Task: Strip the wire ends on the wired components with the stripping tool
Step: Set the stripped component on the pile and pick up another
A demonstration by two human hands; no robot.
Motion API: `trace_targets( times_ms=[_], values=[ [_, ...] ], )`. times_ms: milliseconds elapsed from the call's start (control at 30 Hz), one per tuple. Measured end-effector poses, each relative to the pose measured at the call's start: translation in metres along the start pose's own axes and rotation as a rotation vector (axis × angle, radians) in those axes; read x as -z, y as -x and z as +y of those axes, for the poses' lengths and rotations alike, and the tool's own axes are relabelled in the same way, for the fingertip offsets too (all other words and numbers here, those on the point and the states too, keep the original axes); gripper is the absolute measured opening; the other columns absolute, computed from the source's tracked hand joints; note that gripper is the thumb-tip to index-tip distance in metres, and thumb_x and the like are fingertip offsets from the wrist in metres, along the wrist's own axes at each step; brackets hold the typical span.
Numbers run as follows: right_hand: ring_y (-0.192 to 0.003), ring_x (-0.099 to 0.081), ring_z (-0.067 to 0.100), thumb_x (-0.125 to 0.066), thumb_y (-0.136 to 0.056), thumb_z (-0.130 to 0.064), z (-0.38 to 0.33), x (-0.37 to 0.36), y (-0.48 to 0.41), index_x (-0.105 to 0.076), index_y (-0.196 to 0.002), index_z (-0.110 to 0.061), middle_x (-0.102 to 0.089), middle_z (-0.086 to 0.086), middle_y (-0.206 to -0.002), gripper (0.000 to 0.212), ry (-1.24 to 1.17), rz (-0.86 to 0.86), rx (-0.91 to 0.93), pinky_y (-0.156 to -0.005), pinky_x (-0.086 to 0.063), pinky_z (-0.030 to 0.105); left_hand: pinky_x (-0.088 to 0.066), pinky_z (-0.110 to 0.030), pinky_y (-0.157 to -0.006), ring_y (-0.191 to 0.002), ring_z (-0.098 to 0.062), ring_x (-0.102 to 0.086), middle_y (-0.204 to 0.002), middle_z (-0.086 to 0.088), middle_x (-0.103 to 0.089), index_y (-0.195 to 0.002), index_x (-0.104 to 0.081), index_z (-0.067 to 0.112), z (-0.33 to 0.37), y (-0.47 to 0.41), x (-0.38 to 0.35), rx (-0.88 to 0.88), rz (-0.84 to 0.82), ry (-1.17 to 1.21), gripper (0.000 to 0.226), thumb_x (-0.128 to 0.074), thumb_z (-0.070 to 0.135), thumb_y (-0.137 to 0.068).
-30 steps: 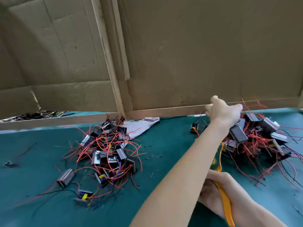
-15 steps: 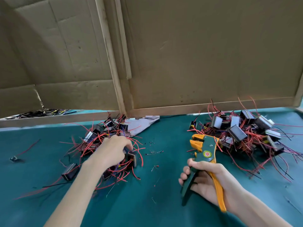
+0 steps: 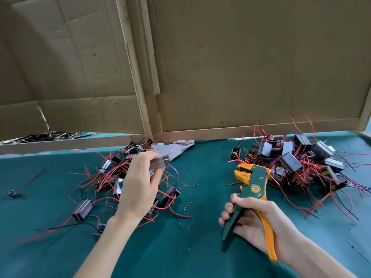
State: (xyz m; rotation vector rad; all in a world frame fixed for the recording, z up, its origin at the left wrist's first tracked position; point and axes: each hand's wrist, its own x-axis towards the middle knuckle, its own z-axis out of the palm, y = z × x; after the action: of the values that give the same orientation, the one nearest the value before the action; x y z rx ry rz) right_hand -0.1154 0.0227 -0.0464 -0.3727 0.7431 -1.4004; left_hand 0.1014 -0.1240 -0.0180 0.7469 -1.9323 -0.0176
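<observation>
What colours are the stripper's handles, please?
The stripper has one green and one orange handle; head view.

Stripping tool (image 3: 258,178): dark green body, orange jaw inserts, one dark green handle and one orange handle; round pivot label with a red centre ringed in yellow and green

Component (image 3: 163,162) in the left hand (image 3: 138,189): dark brown-black block with fine lengthwise stripes; attached wire (image 3: 176,177) purple-blue

Left pile (image 3: 111,169): silver-grey and black bodies; wires mostly red, a few black and purple

Right pile (image 3: 291,163): silver-grey and black bodies with small yellow details; wires red and black

Table cover (image 3: 200,247): plain teal, flecked with small red offcuts (image 3: 190,185)

Cardboard panels (image 3: 251,67): plain brown

Wooden strips (image 3: 132,67): pale tan

Cloth (image 3: 176,147): pale grey-white
</observation>
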Motion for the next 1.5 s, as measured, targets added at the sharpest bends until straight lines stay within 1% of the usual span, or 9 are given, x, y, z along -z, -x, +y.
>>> trace_targets(
  times_ms=[133, 267, 433, 567, 633, 733, 900, 1167, 1500],
  values=[
    [-0.065, -0.057, 0.035, -0.076, -0.058, -0.001, -0.001, -0.002, 0.002, -0.062, -0.075, -0.001, -0.054, 0.019, -0.073, 0.022, -0.009, -0.01, 0.008, -0.068, -0.056, 0.047, -0.038, -0.01, -0.089, -0.099, 0.002, -0.053, -0.108, 0.0, -0.056, -0.117, -0.047, 0.021, 0.016, 0.003, -0.006, 0.039, 0.223, 0.2, 0.034, -0.058, 0.008, -0.088],
    [-0.064, -0.057, 0.035, -0.067, -0.063, 0.008, -0.003, -0.005, 0.006, -0.06, -0.076, -0.001, -0.053, 0.019, -0.073, 0.017, 0.001, -0.012, 0.011, -0.067, -0.057, 0.046, -0.051, -0.031, -0.065, -0.073, -0.02, -0.067, -0.098, -0.004, -0.058, -0.099, -0.047, 0.045, 0.031, 0.006, -0.011, 0.26, 0.16, 0.389, 0.029, -0.053, 0.017, -0.093],
    [-0.066, -0.057, 0.034, -0.065, -0.067, 0.006, -0.004, -0.008, 0.009, -0.059, -0.078, -0.001, -0.053, 0.019, -0.074, 0.015, -0.006, -0.006, 0.007, -0.067, -0.056, 0.046, -0.051, -0.027, -0.043, -0.054, -0.022, -0.065, -0.09, -0.011, -0.051, -0.088, -0.056, 0.014, 0.04, 0.016, -0.028, 0.827, -0.139, 0.713, 0.018, -0.047, 0.001, -0.096],
    [-0.066, -0.056, 0.034, -0.064, -0.068, -0.002, -0.004, -0.008, 0.009, -0.059, -0.078, -0.001, -0.053, 0.018, -0.073, 0.011, -0.015, 0.009, 0.011, -0.067, -0.055, 0.047, -0.059, -0.026, -0.064, -0.072, -0.023, -0.067, -0.094, -0.018, -0.053, -0.097, -0.057, 0.004, 0.041, 0.019, -0.035, 1.005, -0.342, 0.806, 0.023, -0.035, 0.001, -0.101],
    [-0.066, -0.056, 0.034, -0.064, -0.068, -0.002, -0.005, -0.008, 0.009, -0.058, -0.079, -0.001, -0.053, 0.018, -0.074, 0.013, -0.02, 0.013, 0.009, -0.067, -0.055, 0.047, -0.057, -0.024, -0.073, -0.086, -0.025, -0.066, -0.109, -0.019, -0.053, -0.103, -0.058, 0.005, 0.041, 0.023, -0.037, 0.934, -0.427, 0.723, 0.02, -0.04, -0.002, -0.098],
    [-0.066, -0.056, 0.035, -0.064, -0.068, -0.002, -0.005, -0.007, 0.008, -0.057, -0.08, -0.002, -0.053, 0.019, -0.074, 0.014, -0.02, 0.015, 0.007, -0.068, -0.056, 0.046, -0.044, -0.023, -0.094, -0.098, -0.01, -0.056, -0.114, 0.002, -0.049, -0.108, -0.059, 0.015, 0.035, 0.032, -0.04, 0.521, -0.515, 0.204, 0.022, -0.066, 0.013, -0.087],
    [-0.066, -0.057, 0.034, -0.064, -0.067, -0.002, -0.005, -0.007, 0.008, -0.057, -0.079, -0.003, -0.053, 0.018, -0.074, 0.014, -0.023, 0.01, 0.016, -0.068, -0.057, 0.046, -0.035, -0.032, -0.075, -0.087, -0.021, -0.057, -0.095, 0.009, -0.063, -0.07, -0.068, 0.023, 0.035, 0.032, -0.029, 0.075, -0.492, -0.338, 0.021, -0.084, 0.036, -0.066],
    [-0.067, -0.057, 0.035, -0.063, -0.072, -0.002, -0.005, -0.006, 0.008, -0.057, -0.082, -0.002, -0.054, 0.019, -0.075, 0.012, -0.019, 0.026, 0.024, -0.069, -0.056, 0.046, -0.029, -0.024, -0.087, -0.089, -0.012, -0.055, -0.088, 0.011, -0.064, -0.078, -0.067, 0.022, 0.042, 0.032, -0.032, -0.214, -0.577, -0.089, 0.009, -0.076, 0.022, -0.078],
    [-0.066, -0.058, 0.035, -0.066, -0.065, 0.006, -0.004, -0.006, 0.009, -0.059, -0.079, -0.002, -0.054, 0.019, -0.074, 0.017, -0.009, 0.01, 0.023, -0.069, -0.057, 0.046, -0.032, -0.026, -0.09, -0.089, -0.015, -0.049, -0.09, 0.008, -0.052, -0.093, -0.054, 0.021, 0.032, 0.036, -0.043, -0.223, -0.681, -0.097, 0.008, -0.054, 0.013, -0.095]
  ],
)
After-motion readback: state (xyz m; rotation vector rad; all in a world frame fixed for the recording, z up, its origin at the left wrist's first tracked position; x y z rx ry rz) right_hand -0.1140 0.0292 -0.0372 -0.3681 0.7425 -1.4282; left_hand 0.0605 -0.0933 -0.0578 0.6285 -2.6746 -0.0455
